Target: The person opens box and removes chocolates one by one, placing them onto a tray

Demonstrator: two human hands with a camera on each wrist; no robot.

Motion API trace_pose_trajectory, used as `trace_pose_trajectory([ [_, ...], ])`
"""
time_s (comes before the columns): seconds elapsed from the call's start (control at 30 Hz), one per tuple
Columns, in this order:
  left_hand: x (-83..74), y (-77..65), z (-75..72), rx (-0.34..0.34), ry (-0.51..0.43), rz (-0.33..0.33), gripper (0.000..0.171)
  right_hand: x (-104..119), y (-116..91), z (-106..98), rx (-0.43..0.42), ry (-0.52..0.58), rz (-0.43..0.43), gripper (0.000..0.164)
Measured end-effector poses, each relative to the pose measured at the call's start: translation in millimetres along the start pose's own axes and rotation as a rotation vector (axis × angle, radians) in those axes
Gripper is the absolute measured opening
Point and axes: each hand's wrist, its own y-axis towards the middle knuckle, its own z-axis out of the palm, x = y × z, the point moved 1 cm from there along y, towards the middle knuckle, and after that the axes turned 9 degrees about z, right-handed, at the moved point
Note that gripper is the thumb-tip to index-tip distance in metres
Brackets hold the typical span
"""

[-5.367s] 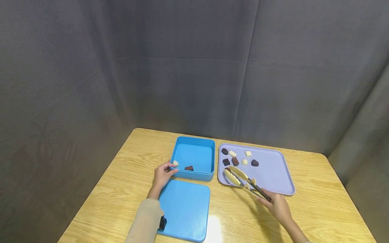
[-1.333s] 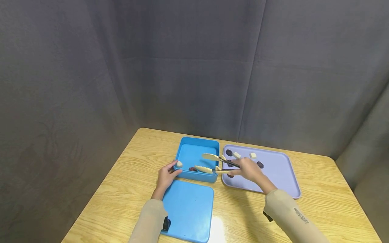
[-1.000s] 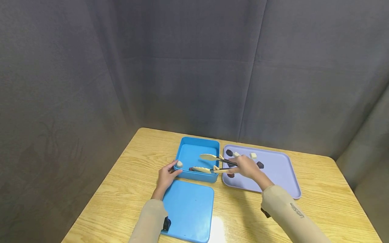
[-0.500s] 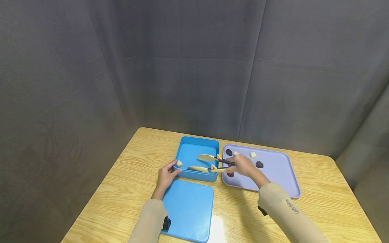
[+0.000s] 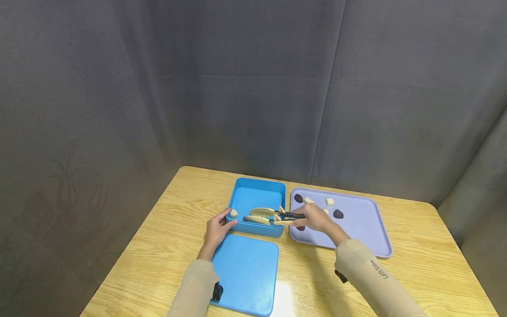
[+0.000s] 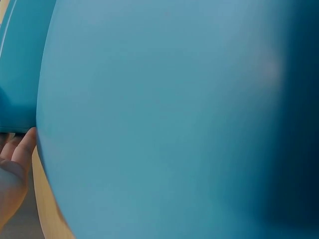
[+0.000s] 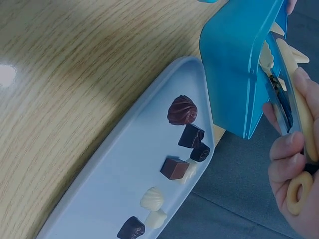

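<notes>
My left hand [image 5: 215, 231] grips the near left corner of a blue box [image 5: 255, 230], fingers right at the rim beside a white chocolate [image 5: 233, 214]. In the left wrist view its fingertips meet the box's lower edge. With my right hand [image 5: 314, 219] I hold a pair of tongs [image 5: 259, 219], black-armed with cream tips. The tips reach down inside the box from the right, close together along its near wall. A dark chocolate [image 5: 245, 219] shows at their far end, mostly hidden by the nearer tip. In the right wrist view my fingers wrap the tongs' handle [image 7: 299, 109].
A lilac tray [image 5: 364, 229] right of the box carries several dark and white chocolates, among them a swirled brown one [image 7: 183, 110]. A flat blue lid [image 5: 245, 273] lies in front of the box on the wooden table [image 5: 309, 281]. Grey curtains [image 5: 253, 88] hang behind.
The tongs have left the tray for the box and shifted further left along its near wall. Their spread tips have drawn together. My left hand keeps its hold on the corner.
</notes>
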Motion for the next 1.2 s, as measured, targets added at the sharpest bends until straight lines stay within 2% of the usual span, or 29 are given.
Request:
trace_pose_trajectory([
  [0.2, -0.1, -0.6, 0.1, 0.000, -0.002, -0.016, 0.047, 0, -1, 0, -0.006, -0.012, 0.012, 0.025],
  [0.47, 0.4, -0.5, 0.1, 0.005, -0.019, 0.003, 0.047, -3, -2, -1, -0.034, -0.009, 0.044, 0.014],
  [0.73, 0.2, -0.6, -0.2, 0.007, -0.009, -0.012, 0.047, -5, 0, 2, -0.044, 0.005, 0.013, 0.011],
  [0.93, 0.7, -0.2, -0.3, 0.009, -0.011, -0.030, 0.048, -3, 4, 7, -0.022, 0.020, 0.031, 0.010],
  [1.2, 2.1, 1.2, -0.3, 0.008, -0.009, -0.033, 0.046, -3, 8, 12, -0.015, -0.020, 0.045, 0.007],
])
